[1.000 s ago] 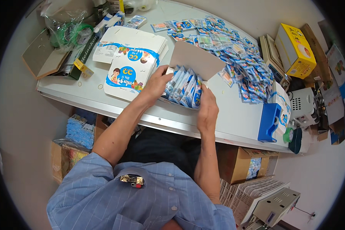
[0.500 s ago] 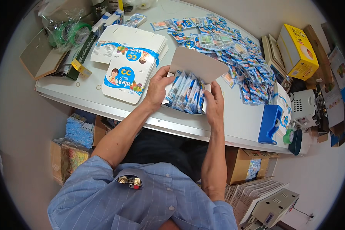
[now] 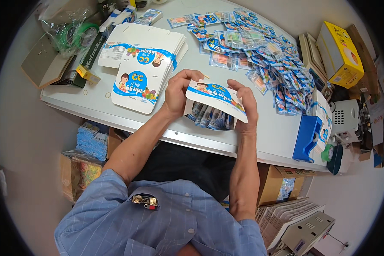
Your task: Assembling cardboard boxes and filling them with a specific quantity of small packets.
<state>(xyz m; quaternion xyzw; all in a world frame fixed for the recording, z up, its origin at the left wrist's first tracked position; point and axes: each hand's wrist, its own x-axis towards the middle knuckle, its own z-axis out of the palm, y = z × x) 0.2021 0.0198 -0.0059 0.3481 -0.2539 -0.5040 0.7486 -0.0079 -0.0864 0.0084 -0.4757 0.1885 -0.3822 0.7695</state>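
A broad, white, smooth-topped table (image 3: 269,141) spans the room, its front finished with a pale metallic edge strip (image 3: 185,135) (the fisheye lens bows it slightly). A plain grey wall (image 3: 23,128) closes the left side; a smooth greyish-beige wall (image 3: 281,17) rises beyond the table's far edge. At lower right, a pale whitish wall (image 3: 350,205) bears a small dark fitting (image 3: 346,244) with a thin cable. Bright light covers the tabletop, with shadow beneath.

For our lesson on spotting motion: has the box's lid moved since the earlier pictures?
Yes: the lid has swung down over the packets, toward the table's front edge.
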